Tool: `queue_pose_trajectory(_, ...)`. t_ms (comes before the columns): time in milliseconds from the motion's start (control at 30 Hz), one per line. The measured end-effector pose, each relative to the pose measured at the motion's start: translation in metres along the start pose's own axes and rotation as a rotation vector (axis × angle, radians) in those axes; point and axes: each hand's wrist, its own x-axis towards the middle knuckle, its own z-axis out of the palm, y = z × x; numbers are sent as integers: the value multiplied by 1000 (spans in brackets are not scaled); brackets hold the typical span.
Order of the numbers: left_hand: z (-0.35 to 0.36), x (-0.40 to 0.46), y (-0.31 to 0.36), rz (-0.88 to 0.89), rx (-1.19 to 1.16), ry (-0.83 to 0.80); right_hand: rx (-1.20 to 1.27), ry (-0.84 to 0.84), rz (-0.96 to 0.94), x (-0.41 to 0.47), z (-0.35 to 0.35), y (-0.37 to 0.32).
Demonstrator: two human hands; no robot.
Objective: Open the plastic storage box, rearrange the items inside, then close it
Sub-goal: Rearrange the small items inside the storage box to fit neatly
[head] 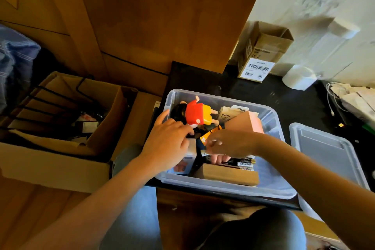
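Inside the open box [272, 119], the doll [195, 115] lay lengthwise left to right, just beyond the left hand [168, 142], whose spread fingers touched it. Nearer the middle, the right hand [229, 144] pinched a small card [205, 152]. Beside the box lay the lid [328, 152].

One storage box [272, 115], one lid [328, 148], two cardboard boxes [60, 166] [261, 50].

Right hand [229, 144] fingers [218, 158] curled out of sight, their grasp untellable; lid [324, 148] edge-cropped.
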Motion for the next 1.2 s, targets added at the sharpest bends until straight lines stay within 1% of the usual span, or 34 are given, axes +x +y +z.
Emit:
queue_pose_trajectory(67, -2, 0, 0, -14, -96, 39, 153, 56, -64, -12, -2, 18)
queue_pose_trajectory(133, -4, 4, 3, -2, -190, 79, 248, 119, -106, -24, -1, 36)
queue_pose_trajectory(233, -9, 19, 18, 64, -295, 58, 390, 187, -156, -40, -1, 56)
queue_pose_trajectory(300, -12, 33, 33, 120, -296, 50, 429, 266, -156, -49, -4, 67)
queue_pose_trajectory(400, -12, 59, 57, 206, -208, 34, 481, 436, -103, -58, -10, 81)
queue_pose_trajectory(433, -9, 69, 64, 223, -191, -18, 504, 486, -85, -60, -10, 85)
queue_pose_trajectory(567, 4, 106, 82, 202, -111, -352, 568, 628, -54, -64, -6, 100)
queue_pose_trajectory(600, 9, 113, 85, 197, -75, -402, 565, 651, -52, -63, -5, 102)
queue_pose_trajectory(667, 17, 124, 92, 200, -16, -446, 549, 686, -58, -62, -2, 108)
queue_pose_trajectory(733, 22, 129, 96, 230, 21, -417, 527, 714, -64, -61, -1, 112)
queue_pose_trajectory(833, 27, 127, 97, 271, -16, -331, 482, 753, -78, -61, -1, 117)
queue_pose_trajectory(933, 32, 118, 92, 321, -1, -274, 460, 775, -81, -61, -2, 120)
queue_pose_trajectory(1033, 39, 108, 89, 368, -85, -265, 464, 764, -83, -61, -4, 120)
queue_pose_trajectory(1100, 44, 105, 91, 386, -99, -275, 466, 756, -83, -61, -4, 118)
queue_pose_trajectory(1200, 46, 107, 95, 330, -83, -313, 466, 768, -88, -62, -4, 116)
